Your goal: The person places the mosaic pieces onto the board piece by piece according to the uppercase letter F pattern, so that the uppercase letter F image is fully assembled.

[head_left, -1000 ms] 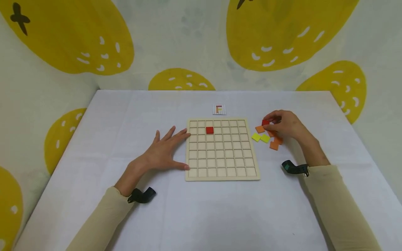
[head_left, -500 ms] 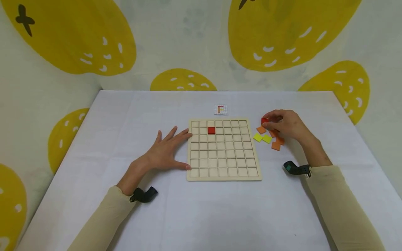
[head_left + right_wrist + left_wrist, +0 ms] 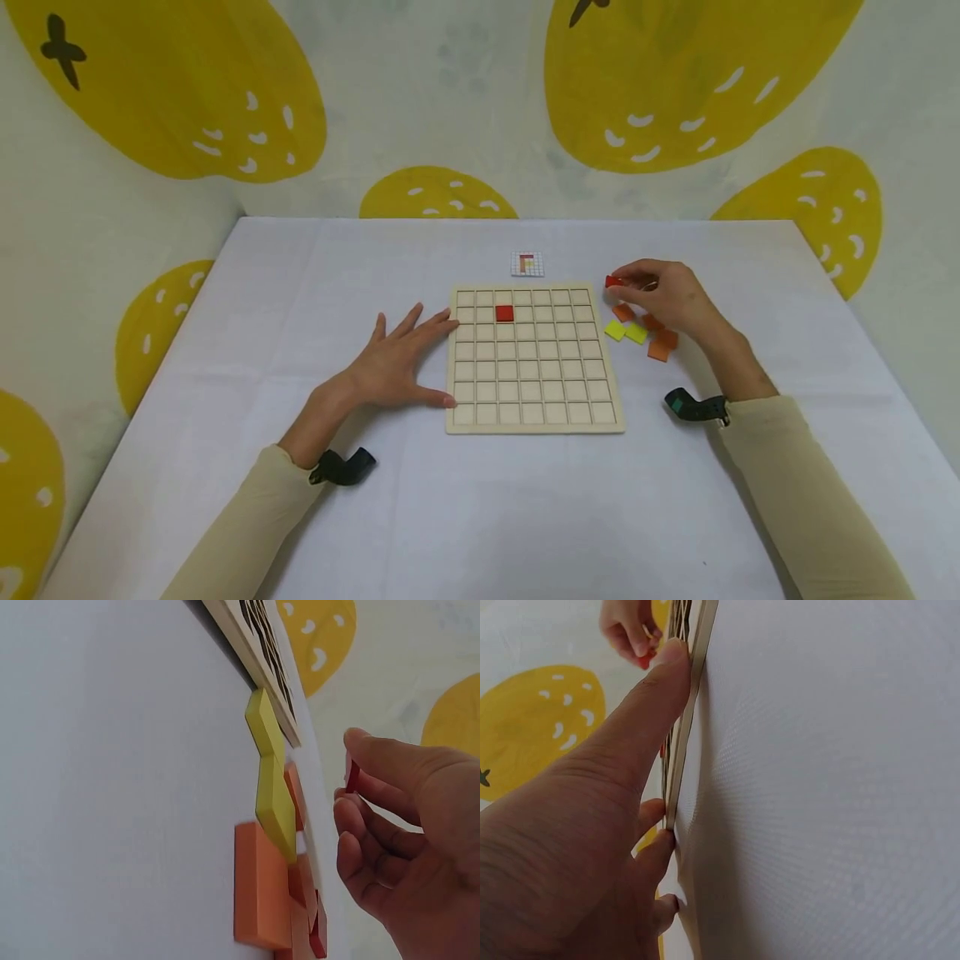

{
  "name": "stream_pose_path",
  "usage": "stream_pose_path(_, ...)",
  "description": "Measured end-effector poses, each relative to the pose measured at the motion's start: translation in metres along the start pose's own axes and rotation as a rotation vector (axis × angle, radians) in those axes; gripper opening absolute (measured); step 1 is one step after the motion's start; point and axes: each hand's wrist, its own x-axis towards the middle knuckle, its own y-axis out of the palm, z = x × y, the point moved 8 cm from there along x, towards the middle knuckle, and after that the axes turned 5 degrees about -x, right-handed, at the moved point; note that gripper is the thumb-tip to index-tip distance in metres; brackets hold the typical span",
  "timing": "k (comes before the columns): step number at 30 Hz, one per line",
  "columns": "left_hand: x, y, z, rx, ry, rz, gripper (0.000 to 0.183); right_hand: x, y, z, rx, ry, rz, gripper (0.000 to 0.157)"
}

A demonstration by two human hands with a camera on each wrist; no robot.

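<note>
Red square tile sits pinched in the right hand, near the far right corner of a pale wooden grid board. The left hand, fingers spread and straight, touches its left edge. Another red tile fills row 2, column 3 from its far left. Nearby lie 2 yellow square tiles and orange square tiles, hard to count.

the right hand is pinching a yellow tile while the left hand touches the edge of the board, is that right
Not quite: the tile in the right hand is red, not yellow, as the head view shows. The left hand does touch the edge of the board.
</note>
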Motion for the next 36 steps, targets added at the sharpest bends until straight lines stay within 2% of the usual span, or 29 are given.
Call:
stream_pose_path(6, -0.001, 0.000, 0.001, 0.003, 0.006, -0.004, 0.114, 0.001, 0.003, 0.012, 0.016, -0.033, -0.030, 0.043)
stream_pose_path(15, 0.000, 0.002, 0.001, -0.002, 0.004, -0.002, 0.114, 0.001, 0.012, 0.024, 0.069, -0.073, -0.030, 0.037)
stream_pose_path(23, -0.002, 0.000, 0.002, -0.001, -0.004, -0.001, 0.113, 0.002, 0.023, 0.048, 0.055, -0.135, -0.065, 0.034)
stream_pose_path(36, -0.001, 0.002, 0.004, -0.007, 0.002, -0.005, 0.113, 0.002, 0.040, 0.069, 0.056, -0.183, -0.008, 0.030)
